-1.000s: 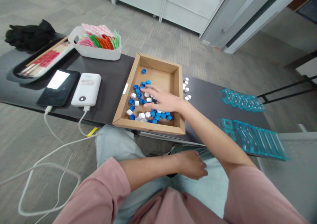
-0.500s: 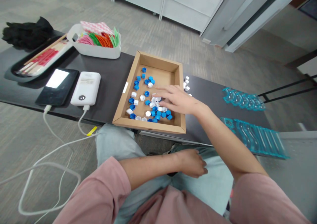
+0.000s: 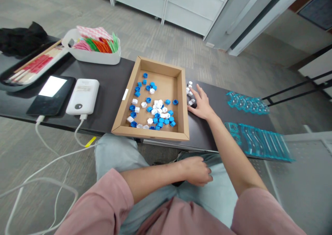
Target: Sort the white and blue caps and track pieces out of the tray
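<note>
My right hand (image 3: 201,103) is open over the dark table, just outside the right wall of a shallow cardboard tray (image 3: 184,107). Its spread fingers reach round a small group of white hexagonal pieces (image 3: 190,93), touching or nearly touching the nearest. Inside the tray lie many small hexagonal pieces, blue ones (image 3: 148,100) and white ones (image 3: 144,105), thickest at the lower middle. My left hand (image 3: 198,171) rests on my lap with its fingers curled in, and nothing shows in it.
Two teal clear plastic pieces (image 3: 247,103) (image 3: 261,141) lie to the right on the table. Leftward are a white power bank (image 3: 83,96), a phone (image 3: 50,95) with cables, a white basket (image 3: 95,56) of coloured strips, and a dark tray (image 3: 6,82) of sticks.
My right hand has moved right, out of the tray, to the white pieces beside it. More white pieces now show in the tray's middle. My left hand stays on my lap.
</note>
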The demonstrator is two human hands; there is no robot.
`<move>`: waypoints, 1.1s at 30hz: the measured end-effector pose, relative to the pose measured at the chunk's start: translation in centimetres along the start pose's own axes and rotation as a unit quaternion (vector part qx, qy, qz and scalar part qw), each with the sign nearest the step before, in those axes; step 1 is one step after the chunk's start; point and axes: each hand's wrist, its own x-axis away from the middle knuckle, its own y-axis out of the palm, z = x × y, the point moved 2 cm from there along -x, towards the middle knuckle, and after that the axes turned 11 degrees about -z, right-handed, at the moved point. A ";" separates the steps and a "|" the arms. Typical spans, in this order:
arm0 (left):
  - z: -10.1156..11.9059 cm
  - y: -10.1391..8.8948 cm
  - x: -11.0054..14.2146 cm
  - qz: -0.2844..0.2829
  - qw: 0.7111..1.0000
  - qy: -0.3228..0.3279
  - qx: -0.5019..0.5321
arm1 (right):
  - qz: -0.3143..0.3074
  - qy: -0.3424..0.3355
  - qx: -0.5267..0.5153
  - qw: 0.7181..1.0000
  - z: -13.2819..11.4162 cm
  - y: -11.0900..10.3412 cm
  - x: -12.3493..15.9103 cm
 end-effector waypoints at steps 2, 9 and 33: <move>-0.1 0.1 0.0 -0.003 1.000 0.000 -0.002 | 0.001 0.004 0.018 1.000 0.2 0.5 -1.7; -0.6 0.2 0.1 -0.004 1.000 0.004 -0.002 | -0.023 -0.017 0.030 0.999 0.6 0.2 -7.7; -0.3 0.1 0.1 0.005 1.000 0.002 0.006 | 0.119 0.051 -0.058 0.990 -1.5 -0.1 -0.6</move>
